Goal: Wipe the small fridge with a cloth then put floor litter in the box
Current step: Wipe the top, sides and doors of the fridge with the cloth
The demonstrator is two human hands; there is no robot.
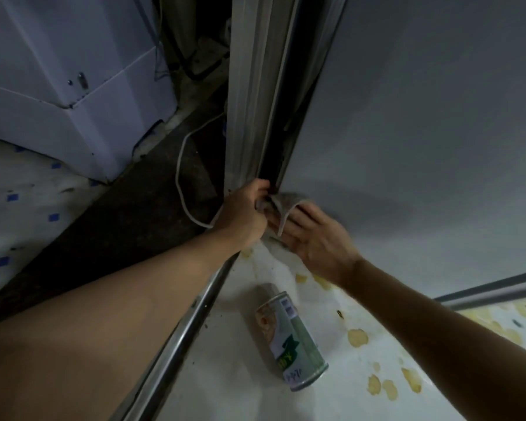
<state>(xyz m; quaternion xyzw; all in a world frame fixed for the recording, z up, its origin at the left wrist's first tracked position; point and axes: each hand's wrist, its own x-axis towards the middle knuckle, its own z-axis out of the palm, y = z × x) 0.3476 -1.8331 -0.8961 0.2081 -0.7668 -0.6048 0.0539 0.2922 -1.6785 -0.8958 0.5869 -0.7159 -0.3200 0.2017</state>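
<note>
Cord (181, 177): white, looped on the dark floor just left of the left hand; a careless pull could snag it.
Left hand (245, 215): fisted on the cloth (281, 208) at the fridge (422, 117) corner.
Right hand (313, 235): fingers loosely spread, pressing the cloth's other end to the fridge's lower side; uneven tugging could drop it.
Can (290, 338): floor litter lying beneath the arms; an elbow could roll it.

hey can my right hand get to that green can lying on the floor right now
Probably yes. The green can lies on its side in the open, just below the right hand, nothing between them. But that hand is on the cloth, so let go first.
</note>
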